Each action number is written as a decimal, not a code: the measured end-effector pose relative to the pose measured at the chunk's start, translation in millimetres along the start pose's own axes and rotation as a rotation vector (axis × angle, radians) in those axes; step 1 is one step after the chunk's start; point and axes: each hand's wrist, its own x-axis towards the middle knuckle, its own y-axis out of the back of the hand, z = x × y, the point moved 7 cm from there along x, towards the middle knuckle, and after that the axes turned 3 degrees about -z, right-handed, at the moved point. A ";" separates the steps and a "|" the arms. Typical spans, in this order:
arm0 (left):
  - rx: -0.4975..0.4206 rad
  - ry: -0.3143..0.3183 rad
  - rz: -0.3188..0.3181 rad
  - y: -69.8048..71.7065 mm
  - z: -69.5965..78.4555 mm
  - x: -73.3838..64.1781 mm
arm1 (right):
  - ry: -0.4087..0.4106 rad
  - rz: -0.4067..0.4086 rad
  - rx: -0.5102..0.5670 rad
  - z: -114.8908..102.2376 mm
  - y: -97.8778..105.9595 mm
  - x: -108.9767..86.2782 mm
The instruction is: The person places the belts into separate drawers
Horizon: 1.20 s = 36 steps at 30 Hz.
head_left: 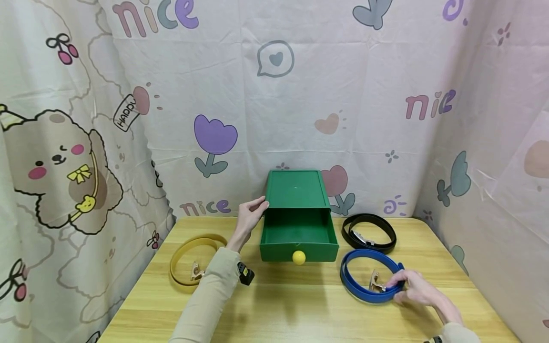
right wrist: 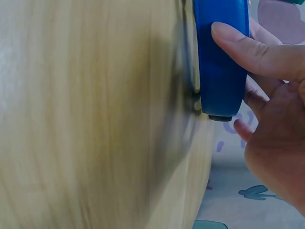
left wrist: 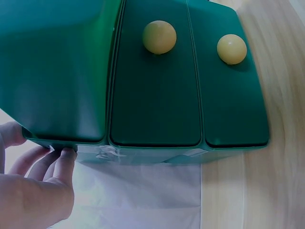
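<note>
A green drawer cabinet (head_left: 296, 188) stands at the back of the table, its top drawer (head_left: 299, 228) pulled out and bare inside. My left hand (head_left: 249, 220) holds the cabinet's upper left corner, thumb at the top edge and fingers against the side. In the left wrist view, that hand (left wrist: 43, 183) is beside the pulled-out drawer. A coiled blue belt (head_left: 352, 284) with a gold-coloured buckle (head_left: 375, 282) lies at the right. My right hand (head_left: 418, 288) pinches its outer right side. Seen from the right wrist, the thumb presses the blue strap (right wrist: 221, 71).
A coiled black belt (head_left: 388, 245) lies behind the blue one. At the left is a coiled yellow belt (head_left: 173, 264), partly hidden by my left arm. Two closed drawers with yellow knobs (left wrist: 159, 37) sit below the pulled-out one. A printed curtain (head_left: 296, 95) hangs behind the table.
</note>
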 end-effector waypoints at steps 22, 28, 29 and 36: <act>0.003 0.009 -0.001 0.1 -0.1 -0.1 | 0.086 0.066 0.072 -37.5 16.3 19.2; 0.007 0.003 -0.002 -0.4 0.4 -0.7 | 0.128 0.129 0.052 -47.6 23.5 21.8; 0.004 0.002 -0.002 -0.4 0.4 -0.6 | 0.126 0.139 0.047 -49.1 25.0 22.3; 0.001 -0.007 -0.004 0.6 -0.3 0.3 | 0.115 0.205 0.011 -61.6 36.0 25.7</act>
